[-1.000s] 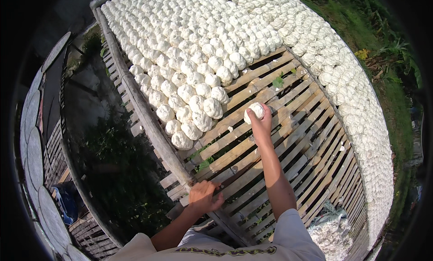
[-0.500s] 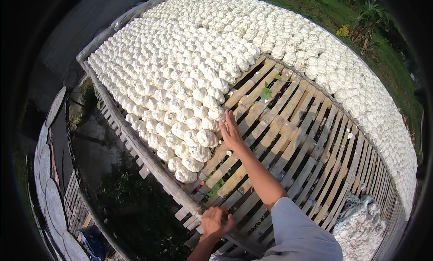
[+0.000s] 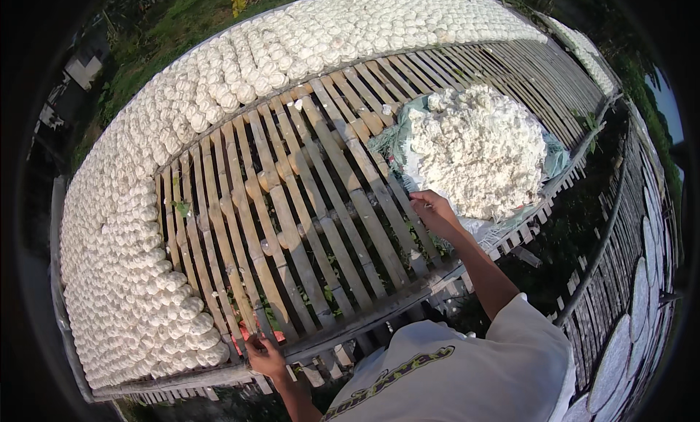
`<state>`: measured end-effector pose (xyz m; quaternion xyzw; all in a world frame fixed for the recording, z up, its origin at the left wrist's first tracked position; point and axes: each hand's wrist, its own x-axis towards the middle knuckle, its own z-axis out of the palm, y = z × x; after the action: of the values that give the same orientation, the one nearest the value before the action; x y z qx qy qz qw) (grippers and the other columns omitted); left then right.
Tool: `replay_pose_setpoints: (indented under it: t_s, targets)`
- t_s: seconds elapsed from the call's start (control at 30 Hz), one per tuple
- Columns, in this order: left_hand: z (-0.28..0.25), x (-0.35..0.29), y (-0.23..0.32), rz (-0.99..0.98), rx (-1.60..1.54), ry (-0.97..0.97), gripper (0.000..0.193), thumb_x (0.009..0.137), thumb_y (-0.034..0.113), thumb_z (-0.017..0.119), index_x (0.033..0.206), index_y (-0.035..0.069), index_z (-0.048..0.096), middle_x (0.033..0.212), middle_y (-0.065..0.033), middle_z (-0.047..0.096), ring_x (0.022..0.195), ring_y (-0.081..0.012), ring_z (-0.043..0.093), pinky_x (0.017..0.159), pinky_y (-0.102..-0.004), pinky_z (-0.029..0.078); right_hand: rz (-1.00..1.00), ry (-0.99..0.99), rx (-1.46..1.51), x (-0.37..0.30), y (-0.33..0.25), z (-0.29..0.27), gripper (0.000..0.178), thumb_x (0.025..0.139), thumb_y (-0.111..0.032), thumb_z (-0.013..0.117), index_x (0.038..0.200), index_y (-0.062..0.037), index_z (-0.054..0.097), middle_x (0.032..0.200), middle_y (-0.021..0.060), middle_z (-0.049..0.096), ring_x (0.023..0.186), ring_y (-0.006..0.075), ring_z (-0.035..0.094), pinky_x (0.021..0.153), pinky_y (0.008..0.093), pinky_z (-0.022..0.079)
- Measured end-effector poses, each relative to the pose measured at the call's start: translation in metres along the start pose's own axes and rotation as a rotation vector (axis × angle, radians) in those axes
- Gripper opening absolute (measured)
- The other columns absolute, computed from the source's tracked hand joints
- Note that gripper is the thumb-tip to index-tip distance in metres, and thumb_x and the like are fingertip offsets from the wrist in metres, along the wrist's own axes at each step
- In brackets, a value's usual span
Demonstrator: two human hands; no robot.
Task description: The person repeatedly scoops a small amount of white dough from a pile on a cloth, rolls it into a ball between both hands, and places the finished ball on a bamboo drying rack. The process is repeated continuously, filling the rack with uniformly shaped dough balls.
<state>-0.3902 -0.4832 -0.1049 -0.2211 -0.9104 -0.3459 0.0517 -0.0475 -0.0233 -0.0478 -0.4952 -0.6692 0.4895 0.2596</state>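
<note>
White crumbly heap [image 3: 477,156] on a green-and-white sack [image 3: 394,145] atop the slatted rack [image 3: 375,236], just beyond and to the right of our right hand [image 3: 439,216]; those fingers [image 3: 421,197] are bent close together by the sack's near-left edge, but whether they pinch it we cannot tell. Our left hand [image 3: 267,360], fingers half curled, grip unclear, is at the near rail [image 3: 379,307], just right of the packed white lumps [image 3: 153,305] and well apart from the heap.

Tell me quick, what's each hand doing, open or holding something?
Left hand: at the near rail; open or closed can't be told.
Right hand: beside the white heap; open or closed can't be told.
</note>
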Motion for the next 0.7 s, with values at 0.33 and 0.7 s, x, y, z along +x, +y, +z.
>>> replay_pose_setpoints:
  t_s: [0.33, 0.7]
  targets:
    - [0.090, -0.051, 0.139, -0.089, -0.515, -0.179, 0.027, 0.101, 0.016, 0.065, 0.121, 0.000, 0.059, 0.086, -0.0071, 0.063, 0.075, -0.0167, 0.057, 0.069, -0.0350, 0.049, -0.365, 0.536, -0.938, 0.117, 0.040, -0.260, 0.047, 0.096, -0.018, 0.067, 0.137, 0.0063, 0.061, 0.145, 0.0262, 0.060, 0.130, 0.0447, 0.058, 0.111, 0.0477, 0.049]
    - [0.126, -0.098, 0.226, -0.059, -0.255, -0.298, 0.027, 0.098, 0.015, 0.064, 0.121, 0.002, 0.063, 0.088, -0.0126, 0.072, 0.078, -0.0231, 0.069, 0.074, -0.0385, 0.054, -0.155, 0.092, -1.407, 0.135, 0.041, -0.254, 0.061, 0.099, -0.044, 0.052, 0.143, -0.0007, 0.056, 0.140, 0.0131, 0.060, 0.131, 0.0297, 0.053, 0.113, 0.0426, 0.042]
